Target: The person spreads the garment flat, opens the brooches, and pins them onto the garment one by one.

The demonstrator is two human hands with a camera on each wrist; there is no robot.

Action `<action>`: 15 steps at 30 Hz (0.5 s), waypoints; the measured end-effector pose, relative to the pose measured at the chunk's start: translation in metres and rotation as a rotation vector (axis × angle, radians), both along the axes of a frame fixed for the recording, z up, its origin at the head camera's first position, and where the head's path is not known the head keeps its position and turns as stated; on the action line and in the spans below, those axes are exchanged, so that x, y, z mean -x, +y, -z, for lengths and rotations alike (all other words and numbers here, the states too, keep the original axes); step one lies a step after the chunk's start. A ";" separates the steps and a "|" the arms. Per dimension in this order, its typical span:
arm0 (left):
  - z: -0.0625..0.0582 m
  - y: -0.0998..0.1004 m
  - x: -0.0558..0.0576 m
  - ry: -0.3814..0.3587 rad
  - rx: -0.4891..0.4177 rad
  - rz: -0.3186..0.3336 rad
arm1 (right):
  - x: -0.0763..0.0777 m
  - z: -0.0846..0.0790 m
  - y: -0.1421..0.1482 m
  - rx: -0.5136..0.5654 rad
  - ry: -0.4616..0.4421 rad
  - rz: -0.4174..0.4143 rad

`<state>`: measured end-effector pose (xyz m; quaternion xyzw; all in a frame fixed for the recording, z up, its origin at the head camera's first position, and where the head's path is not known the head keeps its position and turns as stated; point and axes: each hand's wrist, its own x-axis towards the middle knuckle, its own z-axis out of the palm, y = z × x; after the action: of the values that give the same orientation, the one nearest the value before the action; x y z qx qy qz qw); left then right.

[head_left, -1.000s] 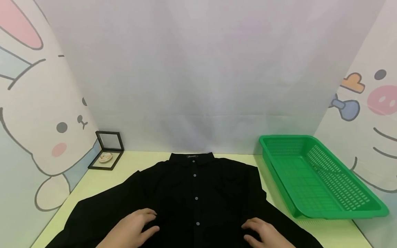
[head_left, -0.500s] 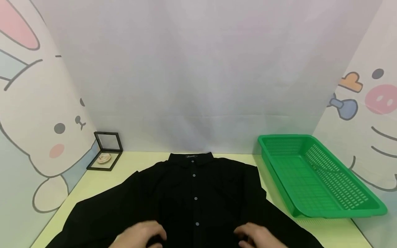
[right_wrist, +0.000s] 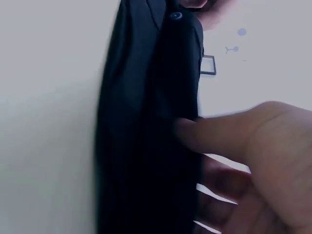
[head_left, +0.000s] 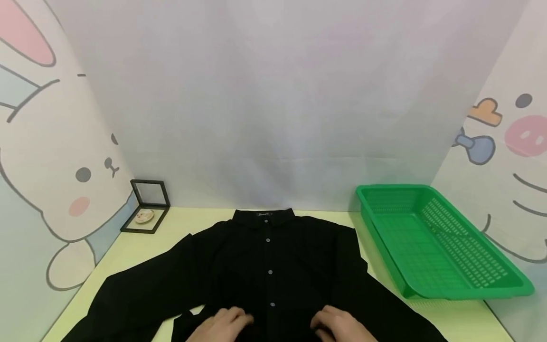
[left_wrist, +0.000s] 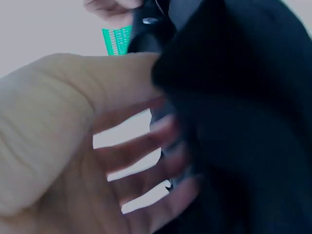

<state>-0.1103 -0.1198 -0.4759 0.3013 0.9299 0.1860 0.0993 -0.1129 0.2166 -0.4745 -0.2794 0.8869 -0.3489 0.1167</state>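
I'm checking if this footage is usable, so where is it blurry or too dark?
Head: left hand and right hand slightly blurred, black shirt so dark folds barely show. Left wrist: fingers and shirt edge soft. Right wrist: thumb tip blurry, shirt nearly black.

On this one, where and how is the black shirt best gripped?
Likely from the near side, pinching the body's loose edges, one hand either side of the button row: the black shirt lies mostly flat, collar away. The left hand and right hand pinch its cloth in the wrist views.
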 end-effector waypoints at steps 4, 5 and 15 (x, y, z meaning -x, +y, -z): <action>-0.017 -0.002 0.007 0.025 0.042 -0.139 | 0.002 -0.012 0.001 0.041 0.276 0.110; -0.021 -0.005 0.009 0.034 0.013 -0.150 | 0.003 -0.014 0.002 0.051 0.335 0.132; -0.036 -0.025 0.026 0.252 -0.019 -0.336 | 0.011 -0.010 0.009 -0.237 0.423 0.254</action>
<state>-0.1362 -0.1449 -0.4396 0.1638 0.9704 0.1695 -0.0532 -0.1238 0.2259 -0.4642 -0.2167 0.9542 -0.1882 -0.0842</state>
